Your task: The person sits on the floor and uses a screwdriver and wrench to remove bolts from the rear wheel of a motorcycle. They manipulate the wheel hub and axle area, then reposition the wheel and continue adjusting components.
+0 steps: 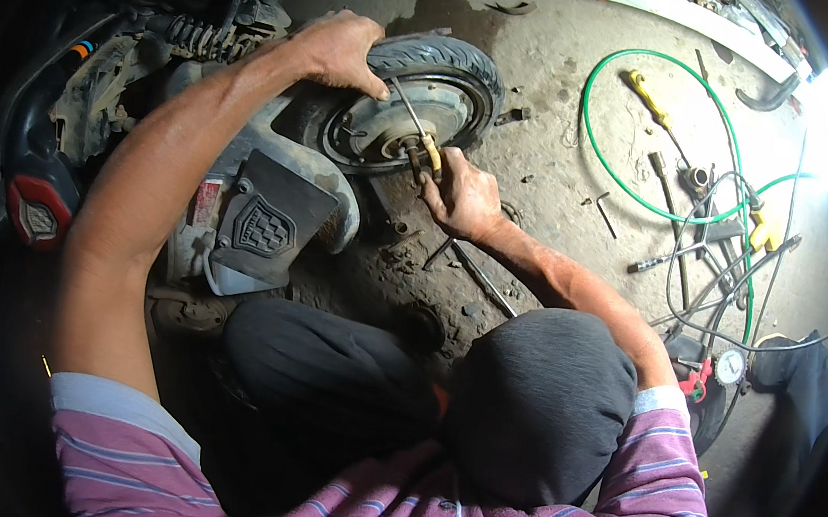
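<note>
A black scooter wheel with a grey hub (pixel 453 113) lies tilted in front of me, its tyre (pixel 443 57) round the rim. My left hand (pixel 339 52) grips the tyre's upper left edge. Its thumb reaches onto the rim beside the tip of a thin metal shaft; the other fingertips are hidden. That shaft belongs to a yellow-handled screwdriver (pixel 431 154), slanting across the hub with its tip at the rim. My right hand (pixel 465 196) is closed round the handle near the axle. Beside the wheel stands the scooter's grey body with a dark checkered cover (pixel 266 224).
To the right, a green hose (pixel 588 106) loops round another yellow-handled screwdriver (pixel 649 97). Wrenches, bars and cables (pixel 705 237) are scattered there, with a pressure gauge (pixel 729 367) nearer me. A long metal rod (pixel 484 283) lies below my right forearm. A red-lensed lamp (pixel 38 212) is at left.
</note>
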Available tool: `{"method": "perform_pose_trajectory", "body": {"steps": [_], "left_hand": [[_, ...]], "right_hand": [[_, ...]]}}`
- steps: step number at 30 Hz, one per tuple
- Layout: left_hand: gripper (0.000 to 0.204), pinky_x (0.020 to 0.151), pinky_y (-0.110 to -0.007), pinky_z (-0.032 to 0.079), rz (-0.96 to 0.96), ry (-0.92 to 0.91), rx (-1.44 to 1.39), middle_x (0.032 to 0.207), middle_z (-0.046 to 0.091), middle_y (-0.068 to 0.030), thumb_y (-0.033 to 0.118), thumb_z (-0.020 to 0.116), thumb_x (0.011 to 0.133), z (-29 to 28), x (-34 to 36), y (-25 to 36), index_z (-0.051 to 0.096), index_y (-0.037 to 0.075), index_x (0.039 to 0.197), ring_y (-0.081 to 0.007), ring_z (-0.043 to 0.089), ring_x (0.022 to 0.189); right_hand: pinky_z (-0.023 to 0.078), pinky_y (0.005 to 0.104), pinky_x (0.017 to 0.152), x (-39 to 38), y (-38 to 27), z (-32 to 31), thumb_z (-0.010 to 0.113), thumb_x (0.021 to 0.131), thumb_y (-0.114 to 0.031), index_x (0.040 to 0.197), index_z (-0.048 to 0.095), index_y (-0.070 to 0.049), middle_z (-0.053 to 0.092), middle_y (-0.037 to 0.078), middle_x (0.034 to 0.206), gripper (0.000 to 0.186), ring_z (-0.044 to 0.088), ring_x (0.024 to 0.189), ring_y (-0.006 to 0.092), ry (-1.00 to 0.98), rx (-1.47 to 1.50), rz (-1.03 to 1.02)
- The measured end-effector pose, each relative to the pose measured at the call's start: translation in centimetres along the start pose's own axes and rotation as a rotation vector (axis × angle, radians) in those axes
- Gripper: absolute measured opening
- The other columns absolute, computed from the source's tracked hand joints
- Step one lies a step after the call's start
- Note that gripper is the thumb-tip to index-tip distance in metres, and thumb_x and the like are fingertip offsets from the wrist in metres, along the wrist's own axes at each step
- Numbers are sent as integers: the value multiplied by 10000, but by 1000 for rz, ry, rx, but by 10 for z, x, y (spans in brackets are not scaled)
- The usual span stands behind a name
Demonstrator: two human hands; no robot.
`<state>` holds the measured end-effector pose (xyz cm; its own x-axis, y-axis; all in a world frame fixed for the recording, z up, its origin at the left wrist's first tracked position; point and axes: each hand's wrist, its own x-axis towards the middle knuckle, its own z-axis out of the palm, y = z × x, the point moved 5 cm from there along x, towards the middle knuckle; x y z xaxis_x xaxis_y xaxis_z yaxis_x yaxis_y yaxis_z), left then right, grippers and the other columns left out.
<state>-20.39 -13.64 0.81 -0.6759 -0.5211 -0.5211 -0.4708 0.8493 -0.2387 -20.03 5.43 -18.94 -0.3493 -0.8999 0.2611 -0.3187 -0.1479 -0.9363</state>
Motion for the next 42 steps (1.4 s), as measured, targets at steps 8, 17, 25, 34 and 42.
{"method": "perform_pose_trajectory", "body": {"steps": [8, 17, 25, 34, 42], "left_hand": [[732, 830, -453, 571, -6, -15, -14, 989, 730, -286, 442, 898, 612, -1, 3, -4, 705, -82, 1085, -394, 730, 917], [865, 929, -434, 547, -38, -67, -108, 1143, 713, -275, 517, 904, 618, 2, 14, -20, 674, -93, 1185, -363, 701, 1065], [650, 716, -391, 598, -154, 256, -468, 991, 727, -195, 597, 667, 936, -70, -21, -2, 682, -24, 1126, -249, 715, 849], [486, 654, -295, 552, 305, 427, -1451, 833, 687, -106, 394, 428, 1111, -26, -150, 152, 672, 14, 931, -133, 652, 740], [645, 553, -381, 395, -414, 471, -1205, 609, 518, -64, 512, 530, 1068, 163, -89, 120, 599, -33, 729, -158, 490, 602]], "right_hand": [[533, 491, 691, 6, 26, 17, 702, 938, -366, 1004, 561, -50, 644, 182, 864, 352, 668, 823, 410, 53, -30, -45], [537, 492, 703, 26, 48, 18, 688, 959, -398, 1018, 555, -48, 656, 186, 874, 379, 678, 845, 409, -3, -121, -67], [544, 488, 706, 10, 37, 3, 676, 969, -431, 1050, 548, -52, 663, 179, 872, 408, 682, 824, 412, -20, -37, -49], [542, 475, 829, 4, 25, -18, 592, 1005, -424, 1223, 585, -28, 645, 202, 1083, 452, 665, 988, 410, -18, 209, -87], [507, 391, 807, 2, 27, -19, 455, 1075, -424, 1265, 571, 16, 645, 171, 1001, 493, 633, 884, 275, -173, 530, 187]]}}
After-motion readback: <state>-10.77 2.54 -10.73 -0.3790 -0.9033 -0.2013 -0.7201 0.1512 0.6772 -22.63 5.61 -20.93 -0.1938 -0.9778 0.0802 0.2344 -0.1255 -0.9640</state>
